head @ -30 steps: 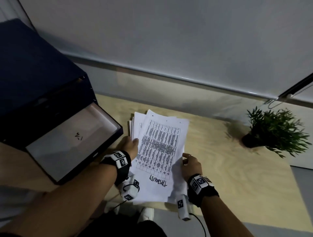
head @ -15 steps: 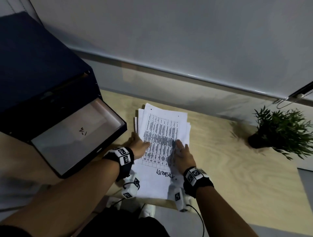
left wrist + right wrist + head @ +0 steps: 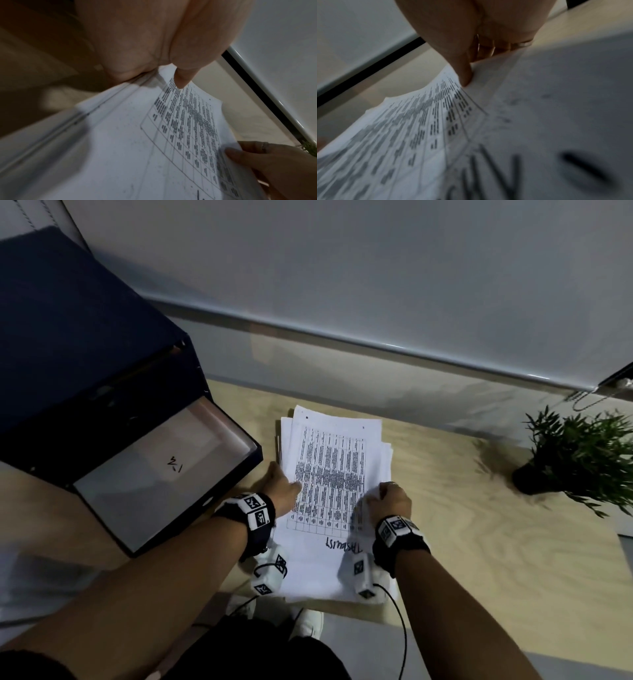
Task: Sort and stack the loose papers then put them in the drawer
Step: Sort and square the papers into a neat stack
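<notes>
Your stack of papers (image 3: pixel 334 474) lies on the wooden table (image 3: pixel 479 542), just right of the open drawer (image 3: pixel 161 474). Your left hand (image 3: pixel 282 486) pinches its left edge, thumb on the top sheet. Your right hand (image 3: pixel 390 501) grips the right edge the same way. A potted plant (image 3: pixel 582 453) stands far right.

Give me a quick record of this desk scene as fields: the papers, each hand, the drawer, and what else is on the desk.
papers: paper stack on the wooden desk, edges uneven, printed table sheet on top
left hand: left hand grips the stack's left edge, thumb on top
right hand: right hand grips the right edge, thumb on top
drawer: open drawer left of the stack, one sheet inside
other: potted plant at far right
</notes>
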### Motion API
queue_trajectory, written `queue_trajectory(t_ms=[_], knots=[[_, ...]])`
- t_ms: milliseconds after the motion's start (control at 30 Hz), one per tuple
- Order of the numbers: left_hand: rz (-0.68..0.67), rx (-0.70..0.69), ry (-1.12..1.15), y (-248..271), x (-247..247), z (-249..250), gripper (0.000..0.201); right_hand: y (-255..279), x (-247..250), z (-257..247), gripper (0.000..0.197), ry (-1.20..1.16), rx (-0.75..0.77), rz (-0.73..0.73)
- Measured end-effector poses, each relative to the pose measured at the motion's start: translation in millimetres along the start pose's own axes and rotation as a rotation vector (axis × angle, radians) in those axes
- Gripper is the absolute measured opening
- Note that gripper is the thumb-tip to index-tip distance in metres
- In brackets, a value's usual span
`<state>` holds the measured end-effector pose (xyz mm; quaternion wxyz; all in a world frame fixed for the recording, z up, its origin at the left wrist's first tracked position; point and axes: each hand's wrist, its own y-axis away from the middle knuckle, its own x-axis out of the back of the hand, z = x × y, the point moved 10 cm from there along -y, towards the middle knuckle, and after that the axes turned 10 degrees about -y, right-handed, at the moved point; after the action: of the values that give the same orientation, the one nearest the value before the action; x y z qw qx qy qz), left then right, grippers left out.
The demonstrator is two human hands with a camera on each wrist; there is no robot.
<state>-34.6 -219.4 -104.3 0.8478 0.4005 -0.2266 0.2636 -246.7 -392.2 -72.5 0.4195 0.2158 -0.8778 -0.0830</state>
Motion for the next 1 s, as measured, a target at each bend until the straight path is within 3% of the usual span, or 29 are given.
queue_trajectory(t_ms=[67, 133, 267, 367, 567, 700, 767, 833, 900, 1000], knots=[[0.006, -0.008, -0.011, -0.5, 0.1, -1.8, 0.064, -5.1, 12.7, -9.8, 0.018, 0.031, 0.049, 0.041], [-0.001, 0.009, -0.008, -1.6, -0.1, -4.8, 0.062, -3.6, 22.7, -11.1, 0.021, 0.108, 0.088, 0.035], [-0.048, 0.101, -0.202, -1.3, -2.2, -11.8, 0.087, -1.0, 28.9, -0.1, 0.038, 0.174, 0.125, -0.030], [-0.061, 0.085, -0.304, -2.4, -6.5, -4.9, 0.092, -6.0, 14.1, 5.4, 0.051, 0.217, 0.111, -0.074], [0.096, 0.109, -0.135, -9.9, 9.0, 6.2, 0.075, 1.5, -36.3, 5.8, 0.058, 0.270, 0.101, -0.252], [0.124, 0.028, -0.159, -12.4, 21.1, 10.4, 0.042, 7.4, -17.9, 19.0, 0.085, 0.133, 0.022, -0.113], [0.159, -0.033, -0.101, -4.3, 27.3, 23.2, 0.044, 3.9, -6.4, 23.6, 0.100, 0.081, 0.006, -0.078], [0.158, -0.158, 0.082, 6.2, 34.5, 45.0, 0.043, -3.2, 11.0, 24.3, 0.111, -0.144, -0.035, -0.040], [0.125, -0.302, 0.315, 20.9, 50.1, 68.8, 0.036, -4.8, 35.7, 12.6, 0.091, -0.554, -0.042, -0.009], [0.143, -0.464, 0.496, 49.4, 91.0, 103.4, 0.035, 4.1, 81.4, -32.1, 0.054, -0.801, 0.037, 0.010]])
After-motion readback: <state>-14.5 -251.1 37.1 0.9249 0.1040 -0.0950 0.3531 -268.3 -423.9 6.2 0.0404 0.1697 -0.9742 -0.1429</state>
